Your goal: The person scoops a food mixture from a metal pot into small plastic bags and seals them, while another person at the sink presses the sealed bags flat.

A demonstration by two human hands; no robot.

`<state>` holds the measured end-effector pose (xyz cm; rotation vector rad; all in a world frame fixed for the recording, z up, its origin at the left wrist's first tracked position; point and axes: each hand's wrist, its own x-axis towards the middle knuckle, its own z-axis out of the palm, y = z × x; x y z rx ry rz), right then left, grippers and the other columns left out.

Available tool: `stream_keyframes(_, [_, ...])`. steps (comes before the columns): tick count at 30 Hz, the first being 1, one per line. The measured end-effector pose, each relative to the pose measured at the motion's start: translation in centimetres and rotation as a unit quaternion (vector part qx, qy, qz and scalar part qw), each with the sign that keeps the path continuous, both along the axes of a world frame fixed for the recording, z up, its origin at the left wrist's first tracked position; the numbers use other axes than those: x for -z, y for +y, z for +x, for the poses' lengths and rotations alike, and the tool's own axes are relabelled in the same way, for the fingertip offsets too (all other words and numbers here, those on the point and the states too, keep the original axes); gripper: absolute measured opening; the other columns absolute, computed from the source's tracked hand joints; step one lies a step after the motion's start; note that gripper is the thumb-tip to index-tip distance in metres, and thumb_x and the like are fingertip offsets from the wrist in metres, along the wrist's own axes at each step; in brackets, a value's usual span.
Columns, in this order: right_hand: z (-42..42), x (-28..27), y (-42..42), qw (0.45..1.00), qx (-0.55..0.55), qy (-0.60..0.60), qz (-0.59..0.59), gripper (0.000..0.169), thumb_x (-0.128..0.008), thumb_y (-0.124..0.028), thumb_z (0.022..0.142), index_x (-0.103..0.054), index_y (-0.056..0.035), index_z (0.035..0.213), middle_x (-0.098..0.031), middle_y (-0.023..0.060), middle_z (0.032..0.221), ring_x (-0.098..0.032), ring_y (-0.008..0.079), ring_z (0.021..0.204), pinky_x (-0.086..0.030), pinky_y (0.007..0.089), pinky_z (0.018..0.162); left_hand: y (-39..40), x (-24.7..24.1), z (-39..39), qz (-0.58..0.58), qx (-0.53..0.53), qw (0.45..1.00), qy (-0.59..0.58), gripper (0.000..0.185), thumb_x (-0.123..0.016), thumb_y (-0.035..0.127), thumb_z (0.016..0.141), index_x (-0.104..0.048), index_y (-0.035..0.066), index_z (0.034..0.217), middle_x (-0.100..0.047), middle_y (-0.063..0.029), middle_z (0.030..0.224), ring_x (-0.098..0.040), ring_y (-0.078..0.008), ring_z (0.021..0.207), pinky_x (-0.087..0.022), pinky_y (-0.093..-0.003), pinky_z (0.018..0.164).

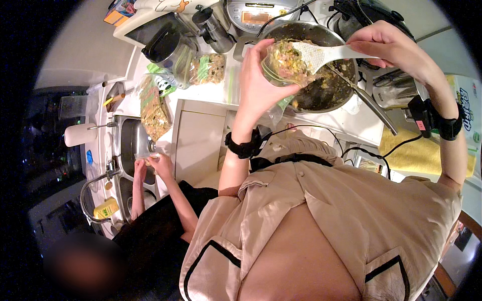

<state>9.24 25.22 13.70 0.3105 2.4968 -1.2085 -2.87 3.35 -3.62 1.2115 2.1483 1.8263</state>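
Observation:
My left hand (pixel 260 81) grips a clear zip bag (pixel 269 73) with its mouth spread, holding a chopped, mixed food filling (pixel 286 62). In my right hand (pixel 376 43) is the handle of a white rice paddle (pixel 331 53), whose dimpled blade touches the filling at the bag's mouth. Beneath and behind both hands stands a large metal pot (pixel 348 90) with remains of the filling on its inside. A metal-handled utensil (pixel 371 107) leans over the pot's rim; its far end is hard to make out.
Filled bags (pixel 154 113) (pixel 216 69) lie on the counter at left, near a black-lidded pitcher (pixel 165 49). A rice cooker (pixel 256 17) stands behind the pot. A co-worker's hands (pixel 150 165) hold a small bag over the sink (pixel 130 131). Black cables (pixel 388 154) run beside my wrists.

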Motion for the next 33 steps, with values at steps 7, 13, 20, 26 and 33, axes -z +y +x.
stream_keyframes(7, [-1.6,-0.1,-3.1,0.986,-0.055,0.076,0.136,0.019,-0.057,-0.018,0.094,-0.066,-0.0019,0.094,-0.051,-0.0027,0.064,-0.044,0.0050,0.055,-0.037,0.0221,0.049,0.5,0.2,0.4,0.035,0.025,0.999,-0.020,0.090,-0.089,0.020,0.050,-0.043,0.005,0.126,-0.052,-0.0124,0.116,-0.054,-0.0238,0.107,-0.046,-0.0357,0.093])
stream_keyframes(13, [-3.9,-3.3,-4.9,0.948,-0.165,-0.008,0.271,0.025,-0.056,-0.018,0.088,-0.065,0.0052,0.087,-0.061,0.0145,0.066,-0.055,0.0202,0.055,-0.043,0.0335,0.056,1.5,-0.4,-0.2,0.073,0.054,0.994,-0.056,0.091,-0.089,0.019,0.051,-0.043,0.006,0.127,-0.056,-0.0094,0.108,-0.058,-0.0207,0.099,-0.048,-0.0334,0.088])
stream_keyframes(20, [-4.8,-3.7,-6.4,0.950,-0.094,0.144,0.259,0.020,-0.062,-0.017,0.082,-0.068,0.0008,0.088,-0.063,0.0142,0.064,-0.060,0.0237,0.057,-0.047,0.0341,0.060,2.6,-1.8,-2.0,0.085,-0.014,0.994,0.071,0.087,-0.088,0.020,0.053,-0.044,0.004,0.126,-0.058,-0.0112,0.110,-0.060,-0.0214,0.098,-0.049,-0.0332,0.086])
stream_keyframes(26, [-4.2,-4.9,-7.2,0.913,-0.106,0.155,0.361,0.011,-0.067,-0.012,0.081,-0.069,-0.0032,0.086,-0.066,0.0129,0.067,-0.061,0.0215,0.056,-0.047,0.0312,0.057,2.6,-0.7,-2.5,0.081,-0.039,0.996,0.020,0.085,-0.088,0.024,0.053,-0.046,0.002,0.124,-0.060,-0.0134,0.108,-0.061,-0.0232,0.098,-0.049,-0.0339,0.086])
stream_keyframes(33, [-1.3,-6.6,-8.3,0.850,-0.059,0.330,0.407,0.016,-0.070,-0.015,0.081,-0.071,-0.0032,0.092,-0.067,0.0109,0.072,-0.059,0.0190,0.057,-0.042,0.0287,0.052,2.0,1.1,-3.8,0.112,-0.052,0.990,-0.071,0.073,-0.088,0.021,0.059,-0.052,0.005,0.120,-0.064,-0.0086,0.092,-0.060,-0.0154,0.091,-0.050,-0.0301,0.079])
